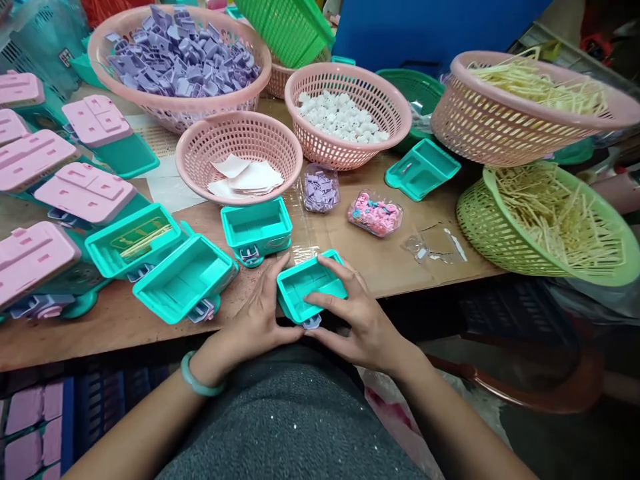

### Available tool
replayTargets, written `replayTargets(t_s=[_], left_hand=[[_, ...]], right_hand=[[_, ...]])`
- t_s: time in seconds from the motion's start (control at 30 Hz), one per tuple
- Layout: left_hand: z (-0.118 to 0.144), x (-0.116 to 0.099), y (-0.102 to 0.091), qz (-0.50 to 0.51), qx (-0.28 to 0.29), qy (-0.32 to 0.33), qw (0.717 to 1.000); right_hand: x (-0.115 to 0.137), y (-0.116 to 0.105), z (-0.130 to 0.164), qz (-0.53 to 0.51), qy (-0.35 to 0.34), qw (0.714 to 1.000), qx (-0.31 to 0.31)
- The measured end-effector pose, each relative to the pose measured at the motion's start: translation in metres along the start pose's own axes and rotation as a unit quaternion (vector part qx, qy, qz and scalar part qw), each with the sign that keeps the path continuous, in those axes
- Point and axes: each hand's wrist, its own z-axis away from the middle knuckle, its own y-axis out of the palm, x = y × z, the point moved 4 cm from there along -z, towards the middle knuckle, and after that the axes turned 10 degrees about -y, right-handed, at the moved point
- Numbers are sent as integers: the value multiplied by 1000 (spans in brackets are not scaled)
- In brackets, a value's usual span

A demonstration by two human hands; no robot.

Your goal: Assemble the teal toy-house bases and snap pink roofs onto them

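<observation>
At the table's front edge I hold a teal plastic box point(295, 283), its open top facing me. My left hand point(260, 310) grips its left side, the thumb by a small purple plastic piece point(313, 323) on the near side. My right hand point(365, 320) holds the right side, with fingers over the rim and into the box, and its thumb also by the purple piece. Just beyond stands another open teal box point(257, 227) with a purple piece on its front. To the left are a teal box point(185, 280) and one holding yellow sticks point(145, 243).
Pink-topped teal boxes point(90, 190) crowd the left. Behind are baskets of purple parts point(185, 60), white pieces point(343, 117) and paper slips point(245, 177). Small clear trays hold purple parts point(321, 190) and pink pieces point(376, 213). Baskets of yellow sticks point(550, 223) stand right.
</observation>
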Motion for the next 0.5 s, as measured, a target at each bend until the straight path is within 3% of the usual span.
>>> replayTargets(t_s=[0.2,0.4,0.5], left_hand=[[7,3,4,24,-11,-13,1000],[5,4,2,53,-9,-20,998],[4,4,2,56,-6,-21,998]], right_hand=[[5,2,5,8,13,999,-28],[7,2,9,84,35,996,-1],[8,3,6,64,9,998,22]])
